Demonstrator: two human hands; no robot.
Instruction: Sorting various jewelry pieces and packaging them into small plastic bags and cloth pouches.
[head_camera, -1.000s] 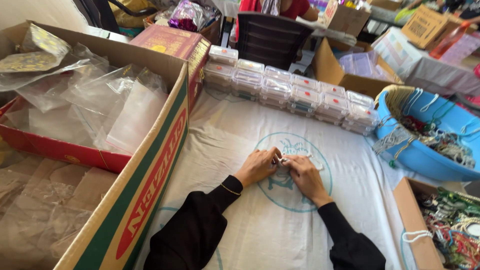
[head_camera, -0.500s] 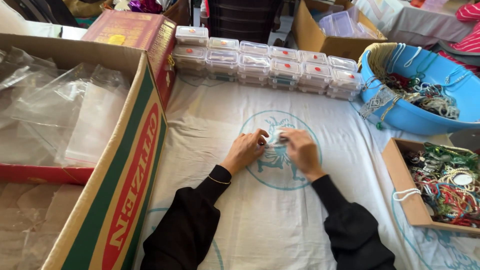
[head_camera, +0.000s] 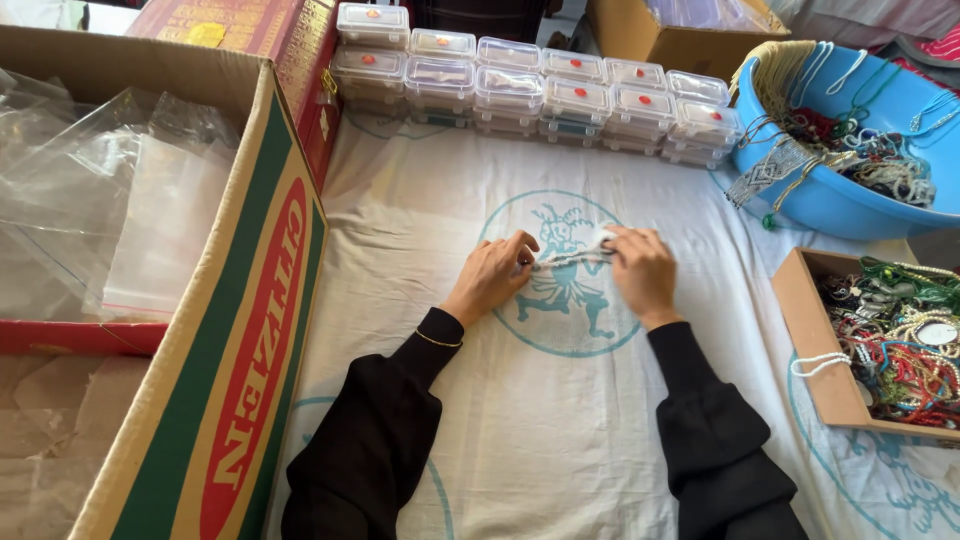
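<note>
My left hand (head_camera: 493, 275) and my right hand (head_camera: 641, 270) rest on a white cloth (head_camera: 560, 430) printed with a teal round figure. Between them they pinch the two ends of a small pale beaded string (head_camera: 568, 258), stretched flat on the cloth. Both arms wear black sleeves, and a thin gold bangle sits on the left wrist. What the string is made of is too small to tell.
Stacked clear plastic boxes (head_camera: 540, 90) line the far edge. A blue tub (head_camera: 800, 205) of beaded jewellery sits far right, a small cardboard tray (head_camera: 815, 350) of necklaces near right. A large cardboard box (head_camera: 245, 330) with clear plastic bags stands at left.
The camera has tilted down and closer. My hands have moved slightly apart, drawing the beaded string out straight between them.
</note>
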